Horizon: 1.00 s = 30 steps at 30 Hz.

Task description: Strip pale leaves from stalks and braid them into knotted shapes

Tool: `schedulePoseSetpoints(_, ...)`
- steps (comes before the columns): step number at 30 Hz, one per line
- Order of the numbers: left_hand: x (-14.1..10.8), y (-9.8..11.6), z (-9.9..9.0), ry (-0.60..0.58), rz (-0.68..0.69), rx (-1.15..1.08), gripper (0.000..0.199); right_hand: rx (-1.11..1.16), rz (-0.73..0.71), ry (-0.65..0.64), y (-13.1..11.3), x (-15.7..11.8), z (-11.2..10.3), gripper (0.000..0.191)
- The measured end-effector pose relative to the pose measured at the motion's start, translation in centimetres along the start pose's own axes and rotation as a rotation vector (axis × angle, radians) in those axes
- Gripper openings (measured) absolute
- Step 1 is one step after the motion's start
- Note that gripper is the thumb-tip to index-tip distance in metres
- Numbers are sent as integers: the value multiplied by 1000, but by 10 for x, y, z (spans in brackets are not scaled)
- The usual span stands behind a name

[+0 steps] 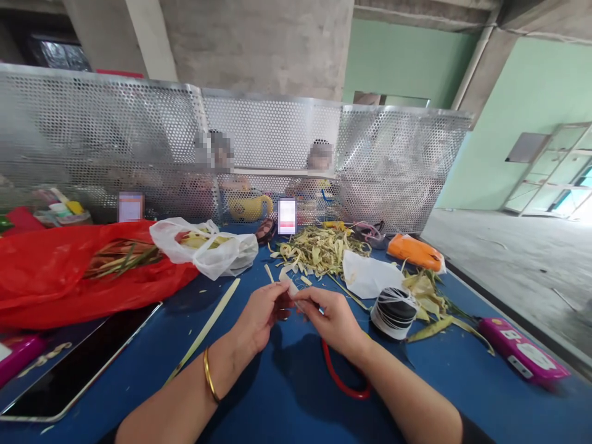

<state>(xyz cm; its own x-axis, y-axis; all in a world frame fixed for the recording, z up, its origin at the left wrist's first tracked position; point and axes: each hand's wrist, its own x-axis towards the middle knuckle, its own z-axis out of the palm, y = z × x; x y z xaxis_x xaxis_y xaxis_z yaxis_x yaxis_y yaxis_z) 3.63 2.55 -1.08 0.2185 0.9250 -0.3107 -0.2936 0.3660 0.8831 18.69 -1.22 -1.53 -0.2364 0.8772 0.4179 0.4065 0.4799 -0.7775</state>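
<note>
A pale strip [287,282] of leaf-like material sticks up between my two hands over the blue table. My left hand [264,314], with a gold bangle at its wrist, pinches the strip's lower end. Close against it, my right hand [330,317] holds the same piece between thumb and fingers. Just beyond them lies a heap of dry yellow-green strips [319,250]. A spool of white thread [394,313] stands right of my right hand. Under the right wrist shows a red loop [345,385]. One long strip [208,327] lies left of my left hand.
A red bag [55,265], a white bag [222,253] and a tablet [87,364] are on the left. A lit phone [287,216] stands ahead, before a perforated metal screen [272,129] with people behind it. Orange [416,251] and magenta [522,350] packets lie right.
</note>
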Motion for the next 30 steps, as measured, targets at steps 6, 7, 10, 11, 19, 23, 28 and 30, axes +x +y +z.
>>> schedulePoseSetpoints(6,6,-2,-3,18,-22,-47,22,-33,-108,-65,1,0,-3,43)
schedulePoseSetpoints(7,5,-2,-3,15,-23,-53,23,-28,-122,-82,1,0,-3,49)
schedulePoseSetpoints(10,4,-1,-3,22,-21,-70,23,9,-162,-112,3,-1,-2,52)
schedulePoseSetpoints(11,4,-1,-3,27,-26,-77,22,8,-169,-111,3,-1,-2,48)
schedulePoseSetpoints(19,0,0,-1,8,-66,-66,22,-168,-246,-39,-1,0,-4,21)
schedulePoseSetpoints(23,0,2,1,-12,-34,-64,24,-159,-254,-61,-3,-1,-4,20)
schedulePoseSetpoints(28,5,6,-2,6,-13,-106,20,-112,-249,-71,-4,-1,-4,17)
schedulePoseSetpoints(30,6,8,-3,29,-6,-111,20,-83,-234,-61,-5,-1,-4,16)
